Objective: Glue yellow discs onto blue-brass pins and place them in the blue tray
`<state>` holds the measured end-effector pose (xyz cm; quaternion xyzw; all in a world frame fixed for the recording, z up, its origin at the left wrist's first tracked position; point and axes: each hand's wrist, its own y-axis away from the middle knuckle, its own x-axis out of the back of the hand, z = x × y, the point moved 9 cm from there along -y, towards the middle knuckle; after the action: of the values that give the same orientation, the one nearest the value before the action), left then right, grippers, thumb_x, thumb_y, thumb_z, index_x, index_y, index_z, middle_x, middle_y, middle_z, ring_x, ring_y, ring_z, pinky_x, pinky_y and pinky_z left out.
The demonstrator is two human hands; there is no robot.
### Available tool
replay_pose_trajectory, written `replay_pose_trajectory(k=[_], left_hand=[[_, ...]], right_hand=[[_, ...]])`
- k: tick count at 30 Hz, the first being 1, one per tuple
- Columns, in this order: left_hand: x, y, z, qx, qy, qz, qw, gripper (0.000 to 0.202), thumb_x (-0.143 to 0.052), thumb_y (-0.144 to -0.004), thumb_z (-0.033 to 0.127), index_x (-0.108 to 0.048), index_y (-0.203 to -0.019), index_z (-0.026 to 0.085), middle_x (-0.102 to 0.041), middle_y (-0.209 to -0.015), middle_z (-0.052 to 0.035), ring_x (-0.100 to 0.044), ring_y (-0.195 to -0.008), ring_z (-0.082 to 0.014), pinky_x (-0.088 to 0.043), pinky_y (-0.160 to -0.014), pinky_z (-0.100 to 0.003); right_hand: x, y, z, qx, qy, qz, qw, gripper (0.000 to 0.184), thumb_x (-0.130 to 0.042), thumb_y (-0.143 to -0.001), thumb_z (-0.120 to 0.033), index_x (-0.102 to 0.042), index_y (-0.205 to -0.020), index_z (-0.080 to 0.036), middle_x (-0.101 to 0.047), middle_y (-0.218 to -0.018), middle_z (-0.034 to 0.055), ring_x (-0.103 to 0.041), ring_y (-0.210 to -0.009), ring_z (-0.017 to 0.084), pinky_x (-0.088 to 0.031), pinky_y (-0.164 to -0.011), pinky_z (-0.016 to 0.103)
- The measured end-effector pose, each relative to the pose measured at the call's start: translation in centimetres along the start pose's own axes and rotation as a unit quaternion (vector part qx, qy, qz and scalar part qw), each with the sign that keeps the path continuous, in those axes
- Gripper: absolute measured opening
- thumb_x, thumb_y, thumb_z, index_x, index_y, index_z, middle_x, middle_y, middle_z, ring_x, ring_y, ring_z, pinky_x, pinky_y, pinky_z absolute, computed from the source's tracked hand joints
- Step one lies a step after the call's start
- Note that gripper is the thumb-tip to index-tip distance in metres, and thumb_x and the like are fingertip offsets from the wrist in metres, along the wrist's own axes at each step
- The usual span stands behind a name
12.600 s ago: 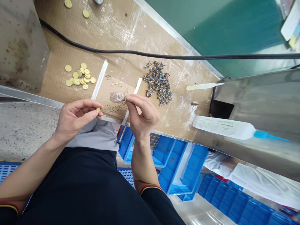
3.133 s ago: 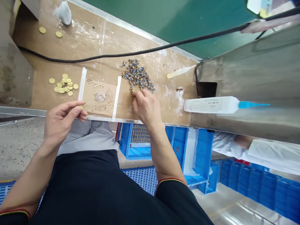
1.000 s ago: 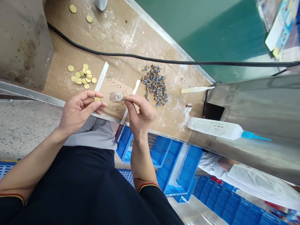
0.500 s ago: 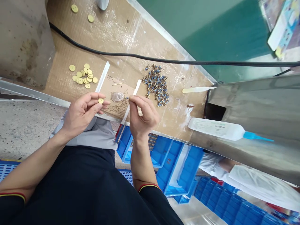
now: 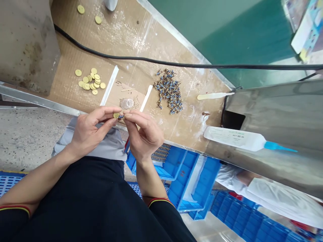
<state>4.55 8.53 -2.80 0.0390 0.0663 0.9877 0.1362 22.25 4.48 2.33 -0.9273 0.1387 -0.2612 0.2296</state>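
Left hand (image 5: 91,132): fingers nearly closed, pinching flat brass disc (image 5: 116,115) at edge. Right hand (image 5: 145,134): fingers pinching tiny blue-and-brass part (image 5: 121,116), just beside disc, mostly hidden by fingertips. Beyond fingers on cardboard tabletop (image 5: 141,43): clear round dish (image 5: 127,104), heap of like parts (image 5: 168,91), loose discs (image 5: 90,80).

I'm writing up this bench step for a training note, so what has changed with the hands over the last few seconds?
The right hand has moved from the pile of blue-and-brass parts, past the clear dish, toward the left hand. It now pinches one small part beside the yellow disc held by the left hand. That pile, the clear dish and the cluster of yellow discs stayed put.
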Motion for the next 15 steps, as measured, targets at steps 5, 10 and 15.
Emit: replay_pose_trajectory(k=[5, 10, 15], left_hand=[[0.02, 0.03, 0.64, -0.014, -0.010, 0.002, 1.000, 0.025, -0.085, -0.113, 0.041, -0.087, -0.135, 0.031, -0.092, -0.131, -0.0005, -0.092, -0.110, -0.0224, -0.077, -0.105, -0.033], [-0.12, 0.13, 0.78, -0.021, -0.013, -0.004, 1.000, 0.023, -0.084, -0.113, 0.040, -0.087, -0.135, 0.031, -0.092, -0.133, 0.0000, -0.092, -0.116, -0.0237, -0.077, -0.106, -0.034], [-0.17, 0.26, 0.85, -0.023, -0.035, -0.008, 0.999, 0.026, -0.083, -0.114, 0.045, -0.087, -0.137, 0.034, -0.091, -0.134, -0.0006, -0.091, -0.121, -0.0265, -0.078, -0.106, -0.038]], right_hand=[[0.05, -0.27, -0.30, 0.012, 0.013, 0.000, 1.000, 0.024, -0.080, -0.111, -0.016, -0.086, -0.125, -0.035, -0.094, -0.117, -0.0003, -0.092, -0.109, 0.022, -0.080, -0.099, 0.042], [0.08, -0.19, -0.38, 0.022, 0.018, 0.002, 1.000, 0.024, -0.080, -0.111, -0.016, -0.086, -0.125, -0.035, -0.094, -0.117, 0.0002, -0.093, -0.108, 0.022, -0.081, -0.098, 0.042], [0.08, -0.03, -0.37, 0.031, 0.025, -0.009, 0.999, 0.029, -0.080, -0.110, -0.015, -0.086, -0.129, -0.036, -0.094, -0.119, 0.0008, -0.093, -0.107, 0.022, -0.081, -0.096, 0.043]])
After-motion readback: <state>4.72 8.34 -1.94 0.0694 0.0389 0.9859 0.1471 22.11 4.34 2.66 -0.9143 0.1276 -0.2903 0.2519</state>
